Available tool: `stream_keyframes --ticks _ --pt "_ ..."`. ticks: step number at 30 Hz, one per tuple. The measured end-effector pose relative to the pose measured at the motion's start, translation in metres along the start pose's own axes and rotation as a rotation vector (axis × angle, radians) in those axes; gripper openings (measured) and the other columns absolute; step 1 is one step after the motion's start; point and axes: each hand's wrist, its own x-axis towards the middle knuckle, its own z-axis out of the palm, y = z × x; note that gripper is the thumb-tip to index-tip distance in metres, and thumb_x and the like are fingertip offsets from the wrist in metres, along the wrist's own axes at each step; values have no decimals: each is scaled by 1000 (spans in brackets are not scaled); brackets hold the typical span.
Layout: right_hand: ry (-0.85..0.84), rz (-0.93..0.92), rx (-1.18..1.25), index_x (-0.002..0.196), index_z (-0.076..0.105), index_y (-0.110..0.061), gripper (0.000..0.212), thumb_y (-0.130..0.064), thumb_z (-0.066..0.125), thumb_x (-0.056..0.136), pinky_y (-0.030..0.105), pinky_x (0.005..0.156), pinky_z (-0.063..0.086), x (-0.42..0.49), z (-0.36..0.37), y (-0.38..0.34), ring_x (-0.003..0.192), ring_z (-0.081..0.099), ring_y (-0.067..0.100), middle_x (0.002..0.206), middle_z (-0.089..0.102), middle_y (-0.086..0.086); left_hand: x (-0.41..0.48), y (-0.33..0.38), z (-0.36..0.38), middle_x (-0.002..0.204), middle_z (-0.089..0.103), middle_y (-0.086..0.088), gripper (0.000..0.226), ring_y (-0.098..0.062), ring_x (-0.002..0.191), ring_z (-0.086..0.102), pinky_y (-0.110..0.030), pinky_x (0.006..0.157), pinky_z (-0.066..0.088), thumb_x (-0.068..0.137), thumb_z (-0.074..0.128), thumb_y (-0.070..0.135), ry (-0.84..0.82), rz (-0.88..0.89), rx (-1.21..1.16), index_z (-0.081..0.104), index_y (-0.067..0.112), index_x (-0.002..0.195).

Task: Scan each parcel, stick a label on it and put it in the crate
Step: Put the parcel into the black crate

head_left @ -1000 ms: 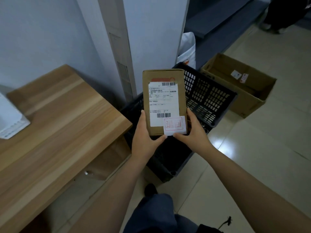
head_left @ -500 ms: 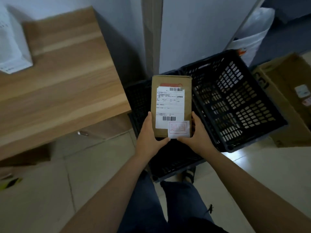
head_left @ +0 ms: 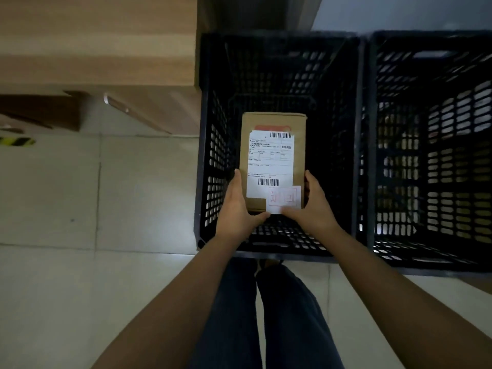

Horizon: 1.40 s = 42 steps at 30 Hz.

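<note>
While the parcel (head_left: 273, 155) is hanging over the crate (head_left: 213, 155) | left hand (head_left: 237, 209) is gripping its 7 o'clock corner | right hand (head_left: 314, 206) is gripping its 5 o'clock corner

The crate (head_left: 203, 182) is open at the top, with dark free room between its 4 walls on every side of the parcel (head_left: 271, 123). The left hand (head_left: 235, 206) and right hand (head_left: 315, 209) hold the parcel and cross the near wall. A 2nd crate (head_left: 426, 155) stands against the right wall. The worktop (head_left: 93, 41) stands just beside the far left corner. Open floor (head_left: 80, 209) lies to the left.
</note>
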Motion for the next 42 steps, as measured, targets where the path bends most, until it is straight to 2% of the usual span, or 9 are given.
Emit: stream_keyframes --ticks 3,8,13,20,24,30,35,38,42 --pt "7 15 -23 134 38 -31 79 -3 78 72 13 92 45 31 9 31 114 50 5 135 49 2 22 -19 23 155 24 1 122 -13 139 29 -36 114 32 64 88 31 -22 -33 17 5 26 153" --pt "1 72 -71 152 20 -24 100 3 75 73 30 102 44 85 26 72 124 48 13 139 45 0 63 -45 57 154 16 -5 124 -17 137 29 -27 101 31 71 84 25 -102 -121 35 -9 23 153" --pt "-25 53 -172 141 36 -32 82 -6 65 69 41 91 55 151 43 121 110 59 17 125 56 2 95 -70 89 145 26 -8 126 -22 129 36 -30 91 39 69 84 21 -155 -207 12 -11 34 150" --pt "14 62 -287 149 29 -25 88 13 53 74 31 108 37 172 45 130 127 42 20 144 37 5 108 -86 111 151 19 -10 107 -27 134 36 -39 104 41 81 75 29 -268 -229 154 -4 27 153" --pt "214 93 -286 145 36 -12 73 8 60 79 36 108 38 152 48 115 130 40 28 145 33 11 115 -75 103 158 6 -10 87 -29 143 17 -46 112 31 87 66 34 -104 -134 390 11 20 152" --pt "326 443 -86 115 48 1 41 -20 67 85 35 75 52 129 72 120 98 60 34 117 55 18 161 -72 87 159 1 -12 87 -29 146 -1 -46 120 9 89 61 42 -4 49 585 9 16 153" --pt "101 567 -50 91 51 -11 24 -34 57 93 23 43 30 130 89 130 55 47 12 71 50 -1 199 -70 73 161 2 -11 93 -28 148 -4 -46 120 6 82 71 38 29 26 514 12 23 152" --pt "126 523 67 99 58 -13 15 -27 57 93 23 52 37 133 87 130 65 53 14 78 57 -2 204 -70 67 158 14 -12 92 -30 146 11 -46 118 15 77 75 39 12 -54 463 21 22 150" --pt "226 523 138 117 55 -8 34 -22 65 87 26 72 42 138 72 126 93 61 21 109 65 3 182 -67 62 139 35 -12 88 -31 132 34 -49 109 33 75 77 38 28 -150 349 27 32 147"
